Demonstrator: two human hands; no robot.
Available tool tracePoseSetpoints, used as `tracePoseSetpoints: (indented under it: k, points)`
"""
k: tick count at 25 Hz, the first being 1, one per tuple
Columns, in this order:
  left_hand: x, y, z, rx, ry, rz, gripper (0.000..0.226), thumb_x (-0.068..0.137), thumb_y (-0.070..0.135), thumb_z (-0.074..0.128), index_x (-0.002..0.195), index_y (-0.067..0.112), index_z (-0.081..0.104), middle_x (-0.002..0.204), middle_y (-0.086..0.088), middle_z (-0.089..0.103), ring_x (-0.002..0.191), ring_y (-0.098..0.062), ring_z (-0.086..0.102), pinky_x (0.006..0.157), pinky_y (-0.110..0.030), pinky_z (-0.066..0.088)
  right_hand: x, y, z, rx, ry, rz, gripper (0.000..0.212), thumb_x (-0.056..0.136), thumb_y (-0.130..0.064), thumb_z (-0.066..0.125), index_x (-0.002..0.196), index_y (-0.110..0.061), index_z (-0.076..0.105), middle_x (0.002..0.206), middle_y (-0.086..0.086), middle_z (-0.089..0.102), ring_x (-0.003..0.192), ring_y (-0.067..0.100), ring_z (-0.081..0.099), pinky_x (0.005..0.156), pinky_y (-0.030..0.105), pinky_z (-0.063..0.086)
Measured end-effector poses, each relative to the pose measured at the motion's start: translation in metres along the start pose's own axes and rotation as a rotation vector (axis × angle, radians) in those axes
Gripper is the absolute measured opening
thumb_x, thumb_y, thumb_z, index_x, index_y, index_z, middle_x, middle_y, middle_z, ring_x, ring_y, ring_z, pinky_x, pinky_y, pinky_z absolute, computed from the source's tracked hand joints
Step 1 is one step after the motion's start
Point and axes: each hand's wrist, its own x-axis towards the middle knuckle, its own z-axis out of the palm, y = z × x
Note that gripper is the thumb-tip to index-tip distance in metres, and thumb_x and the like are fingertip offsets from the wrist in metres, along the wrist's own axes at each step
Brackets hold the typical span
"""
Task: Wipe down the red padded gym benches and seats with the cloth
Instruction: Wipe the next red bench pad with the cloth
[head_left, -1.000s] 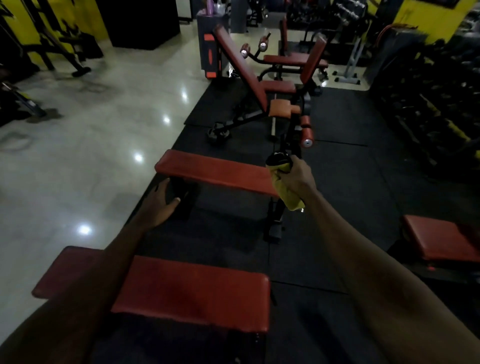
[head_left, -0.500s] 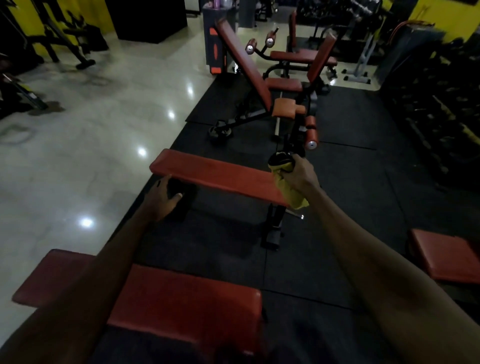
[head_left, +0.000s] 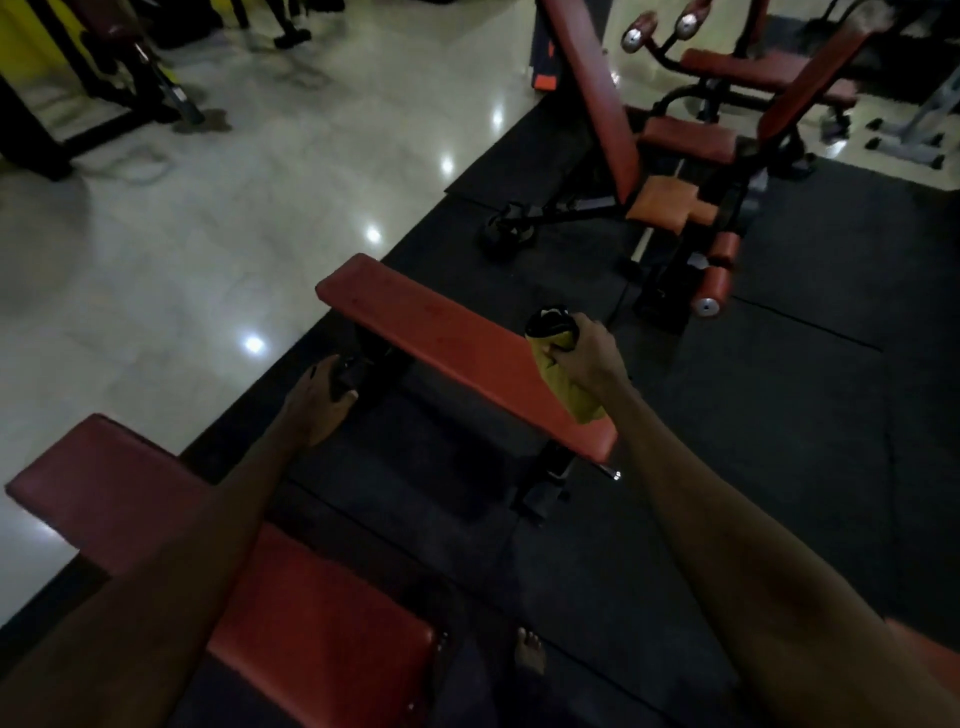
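A flat red padded bench (head_left: 441, 338) stands ahead of me on black floor mats. My right hand (head_left: 587, 356) grips a yellow cloth (head_left: 569, 387) and what looks like a dark bottle (head_left: 550, 322), held over the bench's right half. My left hand (head_left: 317, 400) hangs in the air with loosely curled fingers, holding nothing, in front of the bench's left end. A second flat red bench (head_left: 291, 587) lies close below me, partly hidden by my left forearm.
An inclined red bench (head_left: 602, 98) with orange seat and roller pads stands behind, with another red seat (head_left: 748, 67) beyond it. Polished pale floor (head_left: 208, 234) spreads to the left. Dark machines line the far left. My bare foot (head_left: 530, 649) is on the mat.
The view has moved forward and tilted down, so the middle bench is nearer. Both hands keep their pose; the right still grips the cloth.
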Motion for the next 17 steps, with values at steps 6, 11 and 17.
tracePoseSetpoints:
  k: [6, 11, 17]
  points:
    - [0.022, 0.042, 0.064, -0.03, -0.007, -0.104, 0.07, 0.094, 0.021, 0.067, 0.153, 0.005, 0.033, 0.148, -0.026, 0.042, 0.135, -0.04, 0.043, 0.112, -0.045, 0.035, 0.057, 0.056, -0.008, -0.037, -0.099, -0.001, 0.051, 0.088, -0.023, 0.071, 0.134, -0.01, 0.053, 0.126, 0.02, 0.056, 0.116, 0.037, 0.056, 0.095, 0.04, 0.044]
    - [0.04, 0.045, 0.128, -0.129, -0.055, -0.23, 0.071, 0.093, 0.022, 0.069, 0.152, 0.003, 0.033, 0.15, -0.026, 0.04, 0.136, -0.04, 0.043, 0.115, -0.046, 0.035, 0.084, 0.094, 0.012, -0.141, -0.255, -0.034, 0.052, 0.086, -0.024, 0.073, 0.132, -0.009, 0.053, 0.124, 0.017, 0.059, 0.118, 0.035, 0.054, 0.096, 0.04, 0.044]
    - [0.065, 0.075, 0.221, -0.258, -0.159, -0.317, 0.073, 0.093, 0.018, 0.069, 0.153, 0.001, 0.032, 0.154, -0.021, 0.037, 0.142, -0.034, 0.037, 0.118, -0.039, 0.029, 0.13, 0.167, 0.002, -0.289, -0.365, -0.025, 0.057, 0.082, -0.027, 0.074, 0.132, -0.009, 0.054, 0.123, 0.018, 0.058, 0.114, 0.036, 0.057, 0.094, 0.044, 0.049]
